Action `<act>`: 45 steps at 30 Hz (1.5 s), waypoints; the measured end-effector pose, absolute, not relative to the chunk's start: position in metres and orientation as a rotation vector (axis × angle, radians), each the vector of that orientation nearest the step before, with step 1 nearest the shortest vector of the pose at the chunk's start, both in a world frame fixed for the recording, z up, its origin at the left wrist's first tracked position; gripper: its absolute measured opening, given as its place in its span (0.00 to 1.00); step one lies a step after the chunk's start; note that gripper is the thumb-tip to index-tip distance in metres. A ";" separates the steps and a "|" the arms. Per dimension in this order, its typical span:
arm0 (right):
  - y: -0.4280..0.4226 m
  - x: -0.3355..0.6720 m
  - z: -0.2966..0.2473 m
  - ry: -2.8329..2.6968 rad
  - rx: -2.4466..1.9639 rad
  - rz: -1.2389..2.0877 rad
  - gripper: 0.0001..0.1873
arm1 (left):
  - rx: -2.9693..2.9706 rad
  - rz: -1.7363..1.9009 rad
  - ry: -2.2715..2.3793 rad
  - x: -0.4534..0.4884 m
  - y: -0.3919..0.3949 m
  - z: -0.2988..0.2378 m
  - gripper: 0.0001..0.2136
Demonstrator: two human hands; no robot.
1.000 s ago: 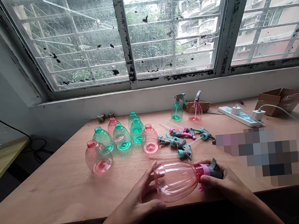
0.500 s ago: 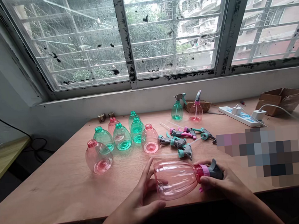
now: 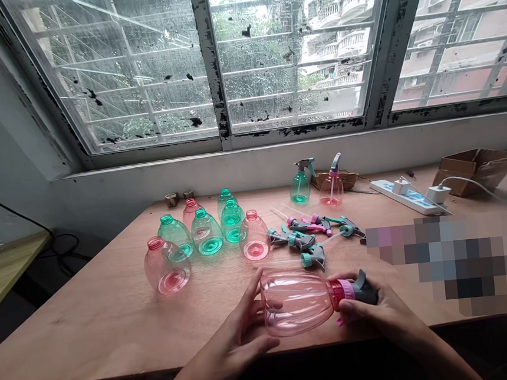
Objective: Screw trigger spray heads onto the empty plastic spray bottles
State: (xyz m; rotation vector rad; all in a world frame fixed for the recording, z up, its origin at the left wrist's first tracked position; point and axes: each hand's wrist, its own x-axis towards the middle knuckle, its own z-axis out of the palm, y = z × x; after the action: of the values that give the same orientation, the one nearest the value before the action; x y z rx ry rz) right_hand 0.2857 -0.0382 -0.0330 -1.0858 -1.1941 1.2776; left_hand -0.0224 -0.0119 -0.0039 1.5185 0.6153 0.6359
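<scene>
A clear pink spray bottle [image 3: 296, 301] lies on its side just above the wooden table [image 3: 92, 322], near the front edge. My left hand [image 3: 238, 342] cups the bottle's base, fingers curled round it. My right hand [image 3: 379, 312] is closed on the grey trigger head and pink collar [image 3: 353, 289] at the bottle's neck. Loose trigger heads [image 3: 308, 235] with dip tubes lie just beyond the bottle.
Several open green and pink bottles [image 3: 206, 232] stand at the middle left. Two capped spray bottles [image 3: 317, 184] stand at the back. A power strip [image 3: 407, 195] with plugs and a cardboard box [image 3: 477, 167] sit at the right. A blurred patch hides part of the right side.
The bottle has turned slightly and risen a little between my hands. My left hand's fingers have shifted on its base. The right hand stays on the trigger head.
</scene>
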 end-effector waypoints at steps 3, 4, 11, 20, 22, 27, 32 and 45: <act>-0.038 0.285 -0.032 -1.205 -1.097 1.259 0.22 | 1.542 0.609 0.616 -0.022 -0.012 0.000 0.45; -0.038 0.286 -0.031 -1.210 -1.102 1.256 0.22 | 1.557 0.602 0.631 -0.022 -0.012 0.000 0.46; -0.037 0.288 -0.034 -1.217 -1.082 1.248 0.22 | 1.532 0.626 0.646 -0.024 -0.010 -0.005 0.40; -0.039 0.286 -0.031 -1.227 -1.087 1.260 0.21 | 1.644 0.586 0.659 -0.028 -0.011 -0.004 0.42; -0.040 0.285 -0.031 -1.213 -1.079 1.274 0.21 | 1.602 0.597 0.623 -0.026 -0.012 -0.002 0.42; -0.041 0.283 -0.029 -1.169 -1.073 1.279 0.21 | 1.525 0.625 0.551 -0.020 -0.011 0.002 0.40; -0.039 0.284 -0.030 -1.176 -1.059 1.282 0.21 | 1.532 0.654 0.508 -0.019 -0.010 0.000 0.40; -0.041 0.285 -0.029 -1.169 -1.109 1.307 0.22 | 1.632 0.691 0.550 -0.022 -0.009 -0.007 0.35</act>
State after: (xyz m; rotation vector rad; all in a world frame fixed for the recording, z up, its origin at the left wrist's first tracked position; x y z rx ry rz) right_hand 0.2845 -0.0411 -0.0288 -1.1086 -1.1695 1.3067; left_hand -0.0216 -0.0085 -0.0068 1.6323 0.5497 0.6910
